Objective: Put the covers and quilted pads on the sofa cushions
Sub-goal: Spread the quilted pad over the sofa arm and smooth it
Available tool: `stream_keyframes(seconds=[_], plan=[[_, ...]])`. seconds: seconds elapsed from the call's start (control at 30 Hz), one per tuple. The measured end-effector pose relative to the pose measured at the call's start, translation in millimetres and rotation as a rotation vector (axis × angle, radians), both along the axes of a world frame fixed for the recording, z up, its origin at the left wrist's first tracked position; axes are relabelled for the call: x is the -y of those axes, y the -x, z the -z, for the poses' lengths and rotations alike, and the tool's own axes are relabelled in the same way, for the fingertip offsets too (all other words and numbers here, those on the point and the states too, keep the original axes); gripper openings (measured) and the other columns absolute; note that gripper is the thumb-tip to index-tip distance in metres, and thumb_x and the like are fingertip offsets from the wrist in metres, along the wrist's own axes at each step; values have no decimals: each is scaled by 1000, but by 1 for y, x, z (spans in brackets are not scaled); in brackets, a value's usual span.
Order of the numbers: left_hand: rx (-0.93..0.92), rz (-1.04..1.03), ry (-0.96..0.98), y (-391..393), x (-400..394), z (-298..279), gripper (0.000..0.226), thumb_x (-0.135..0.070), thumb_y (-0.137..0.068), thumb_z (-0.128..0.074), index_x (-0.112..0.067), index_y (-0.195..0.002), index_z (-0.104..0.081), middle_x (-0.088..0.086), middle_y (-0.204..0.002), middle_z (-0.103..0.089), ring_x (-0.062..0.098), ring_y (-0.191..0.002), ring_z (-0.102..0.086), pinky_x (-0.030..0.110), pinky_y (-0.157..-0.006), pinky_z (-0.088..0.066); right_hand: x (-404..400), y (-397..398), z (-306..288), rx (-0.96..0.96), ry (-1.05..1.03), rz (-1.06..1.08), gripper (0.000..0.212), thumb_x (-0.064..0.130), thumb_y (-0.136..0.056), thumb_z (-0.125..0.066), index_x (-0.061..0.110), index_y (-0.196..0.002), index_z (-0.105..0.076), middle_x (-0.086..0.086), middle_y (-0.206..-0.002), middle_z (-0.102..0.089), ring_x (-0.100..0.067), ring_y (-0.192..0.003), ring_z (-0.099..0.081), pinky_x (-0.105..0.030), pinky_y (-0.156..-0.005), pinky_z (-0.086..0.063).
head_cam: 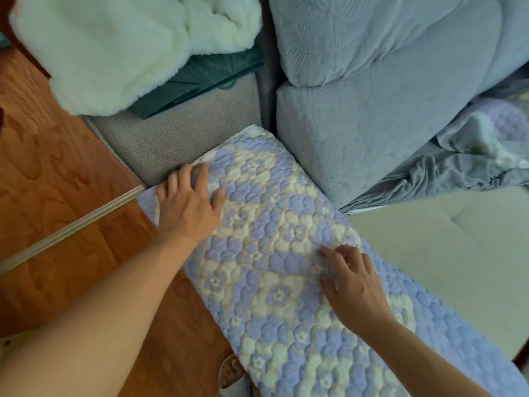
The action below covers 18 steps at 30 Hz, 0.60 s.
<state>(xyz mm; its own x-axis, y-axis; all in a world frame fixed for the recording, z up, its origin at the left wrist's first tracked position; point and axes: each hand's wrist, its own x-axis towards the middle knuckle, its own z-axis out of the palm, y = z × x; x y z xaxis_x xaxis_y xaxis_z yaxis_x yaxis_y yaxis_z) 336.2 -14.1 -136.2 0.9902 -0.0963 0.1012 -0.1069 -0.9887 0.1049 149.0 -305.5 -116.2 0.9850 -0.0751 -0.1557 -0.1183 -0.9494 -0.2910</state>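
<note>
A lilac and cream quilted pad (274,213) with a flower pattern lies over a sofa seat cushion and runs from the middle to the lower right. My left hand (189,202) lies flat on the pad's left edge, fingers spread. My right hand (352,285) rests on the pad's middle, its fingertips pressing into the quilting. Two grey-blue covered cushions (369,81) are stacked at the upper right. A loose grey-blue cover (446,164) lies crumpled beside them, with another quilted pad (503,116) under it.
A bare white cushion (446,253) lies right of the pad. A grey speckled seat (183,133) at the upper left carries a fluffy white blanket (120,47) and a dark green bag (200,81). Wooden floor (57,173) and a slipper (232,376) are at the left.
</note>
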Motion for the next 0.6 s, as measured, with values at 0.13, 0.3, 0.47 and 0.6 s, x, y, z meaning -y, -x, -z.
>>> stream_keyframes(seconds=[0.13,0.3,0.47,0.6], plan=[[-164,-72,222,-15,-3,-12,60,-54,-87,-42,-25,-139,-52,16,-130,-53,39,-119,-45,51,-100,-39,0,0,3,-23,-14,26,55,25,-87,-70,22,-138,-53,-4,-130,-49,-32,-113,-50,-47,-93,-48],[-235,-276,314,16,-31,-15,63,-54,-94,-54,-25,-148,-41,19,-143,-39,43,-128,-38,52,-107,-33,-1,1,-2,-22,-66,62,57,18,-83,-73,20,-137,-54,-5,-131,-48,-33,-116,-50,-46,-94,-48],[-466,-453,824,30,-54,-2,75,-55,-89,-66,-39,-152,-27,13,-153,-33,35,-132,-45,42,-105,-39,12,24,7,-67,-20,221,65,35,-89,-61,24,-149,-39,-11,-151,-35,-38,-134,-35,-53,-110,-35],[-496,-454,895,19,-61,-12,76,-56,-77,-71,-37,-143,-37,8,-146,-46,33,-127,-51,46,-102,-45,22,31,11,-307,-52,374,78,62,-94,-44,35,-158,-9,-4,-166,-13,-24,-151,-10,-45,-122,-13]])
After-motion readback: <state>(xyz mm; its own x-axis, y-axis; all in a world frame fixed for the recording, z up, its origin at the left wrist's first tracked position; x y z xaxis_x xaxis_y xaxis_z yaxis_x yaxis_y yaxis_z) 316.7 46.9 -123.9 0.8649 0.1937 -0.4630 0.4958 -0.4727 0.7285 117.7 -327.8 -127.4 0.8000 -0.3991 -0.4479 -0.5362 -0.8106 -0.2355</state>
